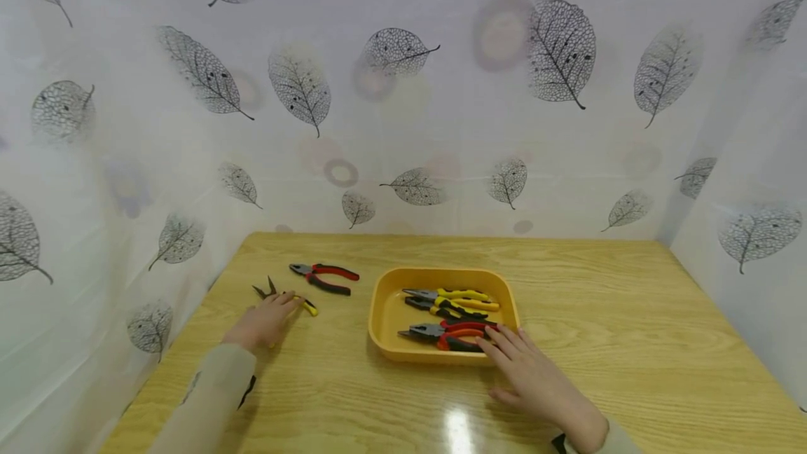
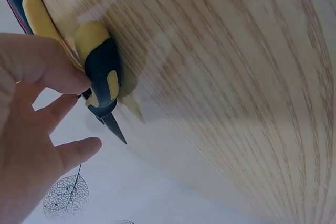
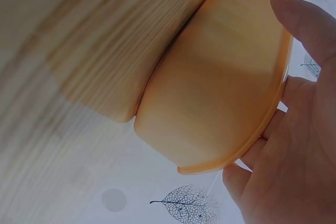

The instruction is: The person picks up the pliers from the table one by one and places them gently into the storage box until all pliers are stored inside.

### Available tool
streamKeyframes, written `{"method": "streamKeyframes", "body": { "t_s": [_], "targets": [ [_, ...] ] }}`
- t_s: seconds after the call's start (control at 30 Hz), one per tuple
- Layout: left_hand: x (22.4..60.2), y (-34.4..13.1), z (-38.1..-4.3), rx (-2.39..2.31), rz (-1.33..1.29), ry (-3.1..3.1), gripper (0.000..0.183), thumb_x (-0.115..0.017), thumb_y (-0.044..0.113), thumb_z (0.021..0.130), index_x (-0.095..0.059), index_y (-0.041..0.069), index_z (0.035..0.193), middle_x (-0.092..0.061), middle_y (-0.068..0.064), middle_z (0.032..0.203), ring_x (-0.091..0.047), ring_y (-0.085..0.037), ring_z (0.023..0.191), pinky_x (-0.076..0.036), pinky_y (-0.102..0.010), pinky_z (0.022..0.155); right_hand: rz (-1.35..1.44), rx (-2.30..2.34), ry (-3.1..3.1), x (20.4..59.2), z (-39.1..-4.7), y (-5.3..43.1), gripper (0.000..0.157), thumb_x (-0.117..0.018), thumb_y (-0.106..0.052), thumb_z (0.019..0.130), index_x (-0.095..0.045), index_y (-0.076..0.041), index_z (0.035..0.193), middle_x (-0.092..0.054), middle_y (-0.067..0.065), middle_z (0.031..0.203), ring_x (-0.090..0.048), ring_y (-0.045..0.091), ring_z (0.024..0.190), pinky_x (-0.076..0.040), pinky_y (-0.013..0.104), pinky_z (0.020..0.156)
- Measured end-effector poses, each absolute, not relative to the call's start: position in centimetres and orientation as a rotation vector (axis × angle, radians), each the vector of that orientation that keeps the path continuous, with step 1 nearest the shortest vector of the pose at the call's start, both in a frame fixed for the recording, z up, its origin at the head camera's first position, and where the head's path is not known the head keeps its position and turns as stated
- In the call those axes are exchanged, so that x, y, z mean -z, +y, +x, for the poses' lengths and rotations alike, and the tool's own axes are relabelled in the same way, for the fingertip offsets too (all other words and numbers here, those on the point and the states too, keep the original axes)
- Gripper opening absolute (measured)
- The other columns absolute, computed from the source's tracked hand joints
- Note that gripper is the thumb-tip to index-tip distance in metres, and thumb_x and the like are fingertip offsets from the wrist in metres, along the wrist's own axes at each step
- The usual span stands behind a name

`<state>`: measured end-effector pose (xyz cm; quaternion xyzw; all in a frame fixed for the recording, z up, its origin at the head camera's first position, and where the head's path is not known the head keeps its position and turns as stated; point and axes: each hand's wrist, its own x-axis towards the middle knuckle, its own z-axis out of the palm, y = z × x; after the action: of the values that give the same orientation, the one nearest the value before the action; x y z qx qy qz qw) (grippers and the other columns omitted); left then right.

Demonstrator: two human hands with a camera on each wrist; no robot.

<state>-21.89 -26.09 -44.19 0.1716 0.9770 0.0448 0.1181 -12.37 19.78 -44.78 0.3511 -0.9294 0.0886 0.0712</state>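
Observation:
My left hand is at a pair of yellow-and-black long-nose pliers on the left of the table. In the left wrist view the thumb and index finger pinch it near the pivot, and the other fingers are spread. Its jaws stand apart in the head view; the hand covers its middle. My right hand rests over the near right corner of the yellow tray. Its fairly straight fingers reach across the rim to the handles of red-and-black pliers inside. The right thumb stays outside the tray.
Another pair of red-and-black pliers lies behind my left hand. Several yellow-and-black pliers lie in the tray's back half. Leaf-printed sheeting hangs behind the wooden table and at both sides.

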Motion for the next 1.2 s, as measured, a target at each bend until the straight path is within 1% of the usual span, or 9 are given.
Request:
{"method": "streamKeyframes", "body": {
  "t_s": [0.17, 0.23, 0.37, 0.47, 0.57, 0.67, 0.8, 0.93, 1.2],
  "targets": [
    [43.9, -25.8, -21.9, -0.194, 0.507, 2.841, 0.068, -0.051, -0.02, 0.069, -0.038, 0.0, 0.132, -0.026, -0.026, 0.137, -0.026, -0.049, 0.119, -0.035, -0.059, 0.083, 1.058, -0.273, -2.79, 44.9, -12.5, 19.8, 0.075, -0.069, -0.038, 0.072, -0.039, -0.004, 0.133, -0.035, 0.019, 0.135, -0.03, 0.037, 0.123, -0.023, 0.053, 0.097],
    [43.8, -25.6, -21.9, -0.257, 0.463, 2.807, 0.073, -0.049, -0.023, 0.067, -0.035, 0.001, 0.134, -0.021, -0.026, 0.139, -0.044, -0.043, 0.106, -0.045, -0.045, 0.071, 1.057, -0.27, -2.79, 44.9, -12.5, 19.8, 0.075, -0.069, -0.038, 0.072, -0.039, -0.004, 0.133, -0.035, 0.019, 0.135, -0.03, 0.037, 0.123, -0.023, 0.053, 0.097],
    [43.7, -25.3, -21.7, -0.372, 0.36, 2.748, 0.076, -0.046, -0.024, 0.068, -0.029, 0.003, 0.138, -0.012, -0.025, 0.142, -0.055, -0.023, 0.067, -0.028, -0.028, 0.043, 1.053, -0.271, -2.791, 44.9, -12.5, 19.7, 0.075, -0.069, -0.038, 0.073, -0.04, -0.004, 0.133, -0.036, 0.019, 0.135, -0.03, 0.037, 0.123, -0.023, 0.053, 0.097],
    [43.6, -25.1, -21.7, -0.364, 0.365, 2.761, 0.074, -0.047, -0.023, 0.069, -0.03, 0.001, 0.137, -0.013, -0.026, 0.141, -0.056, -0.031, 0.084, -0.033, -0.03, 0.047, 1.05, -0.277, -2.788, 44.8, -12.5, 19.7, 0.075, -0.069, -0.037, 0.072, -0.04, -0.004, 0.133, -0.036, 0.019, 0.134, -0.031, 0.037, 0.122, -0.023, 0.054, 0.096],
    [43.6, -25.1, -21.8, -0.323, 0.377, 2.785, 0.074, -0.049, -0.023, 0.068, -0.031, 0.0, 0.136, -0.016, -0.027, 0.14, -0.037, -0.044, 0.114, -0.038, -0.034, 0.056, 1.05, -0.276, -2.778, 44.7, -12.5, 19.7, 0.075, -0.069, -0.037, 0.072, -0.04, -0.004, 0.132, -0.037, 0.019, 0.134, -0.031, 0.037, 0.122, -0.023, 0.054, 0.096],
    [43.6, -25.0, -22.0, -0.301, 0.369, 2.805, 0.075, -0.05, -0.023, 0.066, -0.033, 0.0, 0.135, -0.019, -0.027, 0.14, -0.031, -0.046, 0.118, -0.038, -0.034, 0.059, 1.052, -0.265, -2.766, 44.8, -12.6, 19.7, 0.075, -0.069, -0.037, 0.072, -0.04, -0.004, 0.132, -0.037, 0.019, 0.134, -0.032, 0.038, 0.122, -0.024, 0.054, 0.096],
    [43.7, -24.7, -22.2, -0.289, 0.348, 2.812, 0.075, -0.048, -0.024, 0.066, -0.033, 0.001, 0.136, -0.02, -0.027, 0.139, -0.052, -0.038, 0.092, -0.032, -0.029, 0.047, 1.049, -0.255, -2.76, 44.8, -12.6, 19.7, 0.075, -0.07, -0.037, 0.071, -0.041, -0.004, 0.132, -0.038, 0.019, 0.133, -0.032, 0.037, 0.121, -0.024, 0.054, 0.096],
    [43.8, -24.3, -22.4, -0.249, 0.343, 2.819, 0.073, -0.048, -0.022, 0.069, -0.033, 0.002, 0.136, -0.023, -0.027, 0.137, -0.047, -0.02, 0.059, -0.027, -0.025, 0.04, 1.047, -0.263, -2.76, 44.9, -12.6, 19.7, 0.075, -0.07, -0.037, 0.071, -0.041, -0.004, 0.132, -0.038, 0.019, 0.133, -0.033, 0.037, 0.121, -0.024, 0.054, 0.096],
    [43.8, -23.6, -22.6, -0.183, 0.369, 2.867, 0.047, -0.047, 0.001, 0.087, -0.037, -0.001, 0.133, -0.033, -0.028, 0.129, -0.048, -0.017, 0.059, -0.035, -0.026, 0.042, 1.049, -0.277, -2.753, 44.8, -12.5, 19.8, 0.075, -0.071, -0.037, 0.07, -0.042, -0.004, 0.131, -0.039, 0.019, 0.132, -0.033, 0.037, 0.121, -0.025, 0.054, 0.096]
  ]
}}
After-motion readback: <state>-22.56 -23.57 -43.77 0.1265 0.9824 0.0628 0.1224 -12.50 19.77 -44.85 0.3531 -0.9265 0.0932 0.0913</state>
